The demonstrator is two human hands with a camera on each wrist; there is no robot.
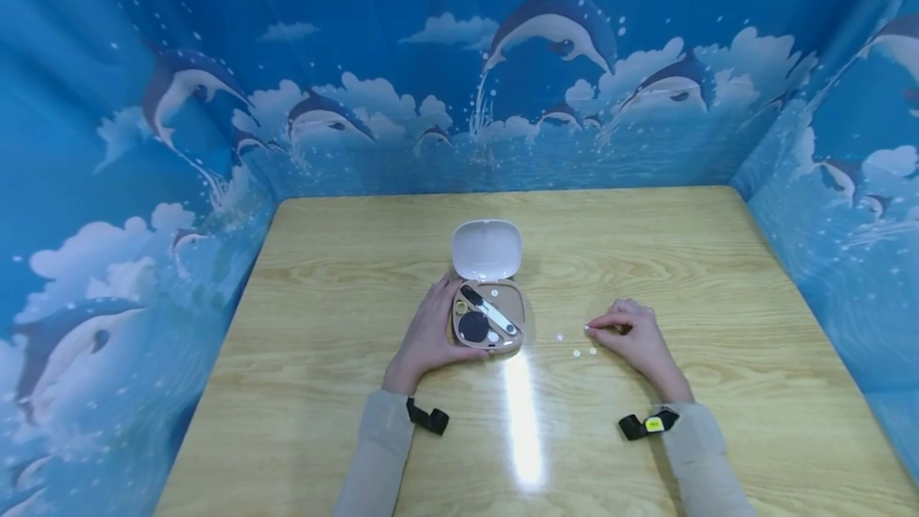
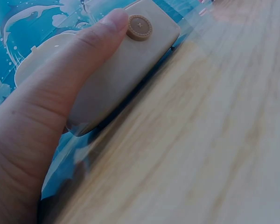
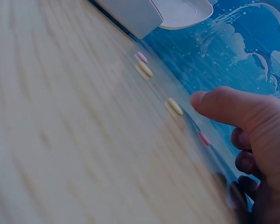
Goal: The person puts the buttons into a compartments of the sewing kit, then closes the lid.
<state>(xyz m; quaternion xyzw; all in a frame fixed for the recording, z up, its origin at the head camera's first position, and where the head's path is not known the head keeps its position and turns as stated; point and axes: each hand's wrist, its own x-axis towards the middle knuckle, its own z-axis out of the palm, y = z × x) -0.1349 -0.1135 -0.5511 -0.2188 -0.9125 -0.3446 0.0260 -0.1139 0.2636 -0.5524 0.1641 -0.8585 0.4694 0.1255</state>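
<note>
"Which way does the box (image 1: 517,288) lie from our right hand (image 1: 635,340)?"

"Off to its left, well apart. It's nearly square, so we read no long axis; the tool (image 1: 495,314) inside slants from far left to near right."

"And our left hand (image 1: 428,332)?"

"Nearest the box: fingers around its left side, thumb along the front, tip against the button (image 2: 139,27)."

"Is our right hand holding anything?"

"Thumb and forefinger meet at their tips on what looks like a pill (image 1: 587,328), just above the table (image 1: 323,262). The other fingers are curled."

"What lies between?"

"One loose disc (image 1: 560,337); two more sit nearer us. All are flat and low, so we'd judge the box's right wall the main thing to clear. The raised lid (image 1: 487,250) stands at the back, out of that line."
</note>
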